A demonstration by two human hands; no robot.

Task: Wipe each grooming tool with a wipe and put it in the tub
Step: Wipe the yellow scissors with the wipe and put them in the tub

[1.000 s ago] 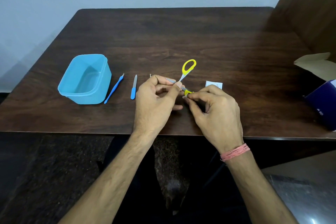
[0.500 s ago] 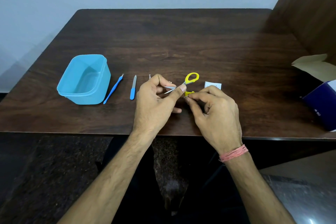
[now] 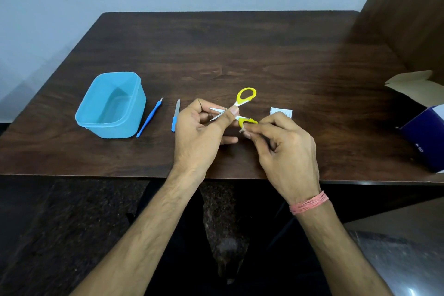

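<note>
Small scissors with yellow handles [image 3: 245, 96] are held above the table's front middle, blades spread apart. My left hand [image 3: 199, 134] pinches them at the blades near the pivot, thumb on top. My right hand [image 3: 283, 144] pinches the lower yellow handle loop. The empty blue tub [image 3: 83, 119] stands at the left. Beside it lie a blue cuticle pusher [image 3: 149, 118] and a nail file with a blue handle [image 3: 176, 114]. A white wipe sachet [image 3: 281, 111] lies flat just beyond my right hand. Whether a wipe sits between my fingers is hidden.
A dark blue box [image 3: 425, 137] with an open cardboard flap [image 3: 415, 84] sits at the table's right edge. A wooden panel [image 3: 408, 19] rises at the back right. The dark wooden table [image 3: 240, 50] runs to a pale wall behind.
The scissors' blades have opened wider, and the upper yellow handle has swung up and away again after dipping toward my hands. Both hands stay in place.
</note>
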